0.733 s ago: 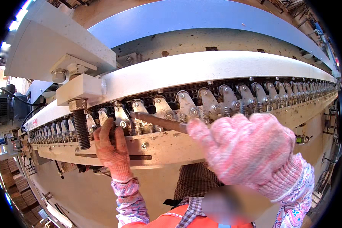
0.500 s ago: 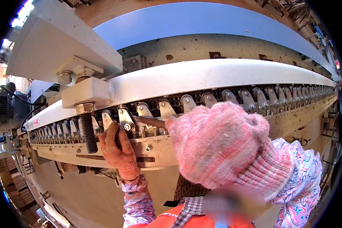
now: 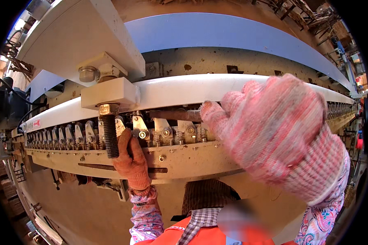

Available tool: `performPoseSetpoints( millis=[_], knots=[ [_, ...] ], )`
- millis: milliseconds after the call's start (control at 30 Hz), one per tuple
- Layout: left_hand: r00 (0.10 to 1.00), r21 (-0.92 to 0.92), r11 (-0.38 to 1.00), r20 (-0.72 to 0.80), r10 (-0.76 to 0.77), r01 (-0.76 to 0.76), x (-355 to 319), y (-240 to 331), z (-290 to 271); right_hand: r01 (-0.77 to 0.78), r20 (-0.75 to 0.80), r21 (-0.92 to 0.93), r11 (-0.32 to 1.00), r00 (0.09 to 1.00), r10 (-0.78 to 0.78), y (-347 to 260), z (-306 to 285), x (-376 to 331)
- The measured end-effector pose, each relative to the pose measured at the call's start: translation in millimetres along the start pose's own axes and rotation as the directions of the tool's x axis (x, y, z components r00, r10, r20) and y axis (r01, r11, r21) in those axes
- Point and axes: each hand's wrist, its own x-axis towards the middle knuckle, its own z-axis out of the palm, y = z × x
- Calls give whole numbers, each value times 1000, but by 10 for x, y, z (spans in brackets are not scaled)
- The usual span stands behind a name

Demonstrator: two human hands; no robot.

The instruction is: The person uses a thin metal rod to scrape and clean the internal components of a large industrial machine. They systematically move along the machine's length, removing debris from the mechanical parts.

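Right hand (image 3: 276, 128) grips a bar (image 3: 176, 115), apparently steadying its left end by brackets (image 3: 162, 124); left hand (image 3: 133, 161): hold indiscernible.

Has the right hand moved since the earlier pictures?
Yes. The right hand, gripping the dark bar, has moved up the picture against the fixed white rail: earlier it showed below the rail, now it overlaps it.
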Motion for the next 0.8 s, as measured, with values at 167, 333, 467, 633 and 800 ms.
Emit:
performPoseSetpoints(
  millis=[167, 333, 467, 633, 800],
  knots=[
    [999, -38, 998, 14, -49, 49, -5, 65, 5, 48, 4, -55, 997, 999, -47, -14, -47, 62],
    [1000, 3, 1000, -20, 5, -5, 8, 31, -16, 110, 31, -143, 984, 994, -107, -162, -196, 142],
    [998, 64, 998, -66, 13, -9, -64, -108, -169, 206, 30, -180, 962, 979, -204, -257, -171, 298],
    [997, -125, 990, -49, -67, 61, -38, -15, -43, 188, 95, -304, 934, 981, -167, -337, -411, 229],
    [983, -283, 946, -49, -179, 158, -108, -54, -61, 242, 172, -320, 916, 966, -194, -272, -438, 297]
  ],
)
